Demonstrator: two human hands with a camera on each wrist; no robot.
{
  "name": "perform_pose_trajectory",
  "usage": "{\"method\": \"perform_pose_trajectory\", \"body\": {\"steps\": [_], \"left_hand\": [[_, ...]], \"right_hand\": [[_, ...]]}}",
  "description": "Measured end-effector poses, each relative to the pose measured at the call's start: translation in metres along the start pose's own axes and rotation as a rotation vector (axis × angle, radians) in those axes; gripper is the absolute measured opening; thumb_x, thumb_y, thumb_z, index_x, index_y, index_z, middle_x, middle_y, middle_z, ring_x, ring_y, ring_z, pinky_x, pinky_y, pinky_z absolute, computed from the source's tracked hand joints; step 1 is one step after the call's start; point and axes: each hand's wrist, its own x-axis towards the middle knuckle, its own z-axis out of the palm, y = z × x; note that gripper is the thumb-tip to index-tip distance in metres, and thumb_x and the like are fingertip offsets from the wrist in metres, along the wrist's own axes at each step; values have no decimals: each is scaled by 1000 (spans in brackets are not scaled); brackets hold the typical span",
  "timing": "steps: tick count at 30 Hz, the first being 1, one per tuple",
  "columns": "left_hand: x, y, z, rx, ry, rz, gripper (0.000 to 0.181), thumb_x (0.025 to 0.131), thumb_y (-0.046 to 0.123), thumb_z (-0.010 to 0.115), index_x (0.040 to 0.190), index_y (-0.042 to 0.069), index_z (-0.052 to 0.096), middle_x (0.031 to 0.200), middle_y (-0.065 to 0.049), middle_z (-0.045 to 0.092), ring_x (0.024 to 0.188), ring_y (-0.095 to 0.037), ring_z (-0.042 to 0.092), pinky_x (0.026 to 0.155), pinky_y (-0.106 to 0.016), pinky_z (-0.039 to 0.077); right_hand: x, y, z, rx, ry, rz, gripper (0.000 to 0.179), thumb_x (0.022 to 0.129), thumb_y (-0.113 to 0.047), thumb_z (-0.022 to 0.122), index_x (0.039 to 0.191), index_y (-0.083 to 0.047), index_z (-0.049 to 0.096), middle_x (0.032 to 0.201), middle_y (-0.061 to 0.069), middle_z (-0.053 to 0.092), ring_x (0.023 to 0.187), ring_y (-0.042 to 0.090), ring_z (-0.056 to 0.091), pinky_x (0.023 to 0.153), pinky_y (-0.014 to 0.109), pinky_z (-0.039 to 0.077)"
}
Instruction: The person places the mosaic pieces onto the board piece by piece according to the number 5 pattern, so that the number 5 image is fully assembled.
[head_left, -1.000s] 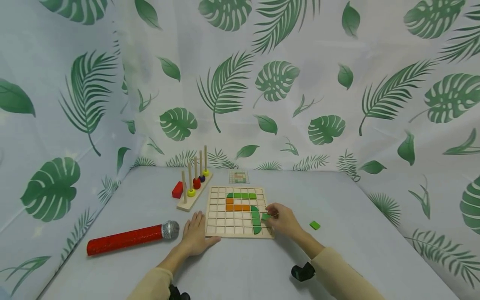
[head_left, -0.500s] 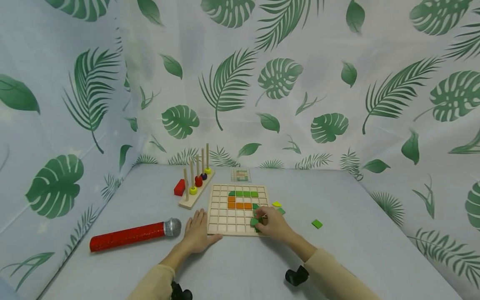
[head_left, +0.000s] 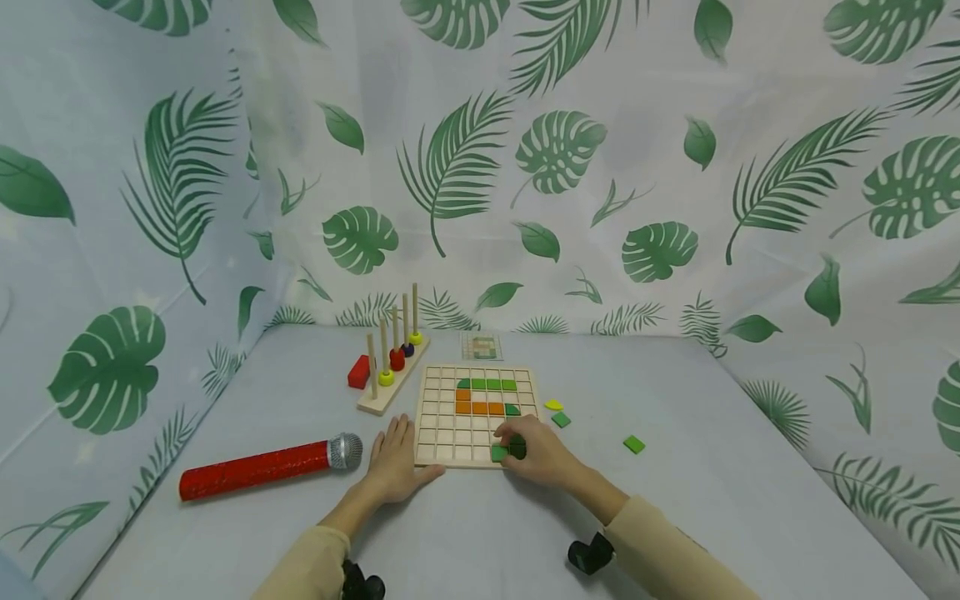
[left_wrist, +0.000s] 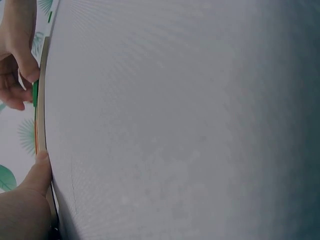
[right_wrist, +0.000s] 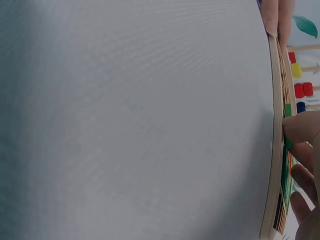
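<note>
A wooden grid board [head_left: 442, 433] lies flat, with green tiles [head_left: 491, 385] and orange tiles [head_left: 480, 407] set in its cells. At its lower right my right hand [head_left: 543, 452] pinches a green square tile [head_left: 498, 453] between thumb and fingers, low over the bottom row. In the right wrist view, that green tile [right_wrist: 288, 111] sits tilted or raised at the board's edge. Spread flat, my left hand [head_left: 393, 467] rests on the table with its thumb and fingers against the board's left corner. The right hand covers some tiles.
Right of the board lie a yellow piece [head_left: 553, 405] and green tiles [head_left: 561, 420] [head_left: 633, 444]. A red microphone [head_left: 255, 477] lies at left. Behind it stand a peg rack [head_left: 382, 403] with beads and a red block [head_left: 359, 372]. A pattern card [head_left: 481, 346] lies beyond the board.
My right hand has carried the green tile from the board's right edge leftward and down to the bottom row. The yellow piece and a green tile beside the board are uncovered. The left hand stays put.
</note>
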Motion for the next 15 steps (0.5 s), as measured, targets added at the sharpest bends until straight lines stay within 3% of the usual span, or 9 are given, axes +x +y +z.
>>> {"method": "perform_pose_trajectory", "body": {"steps": [15], "left_hand": [[0, 0, 1, -1, 4, 3, 96, 85, 49, 64, 143, -14, 22, 150, -31, 17, 140, -42, 10, 111, -56, 7]], "right_hand": [[0, 1, 0, 23, -16, 19, 34, 76, -8, 76, 108, -9, 63, 88, -7, 60, 96, 13, 52, 87, 39, 45]]}}
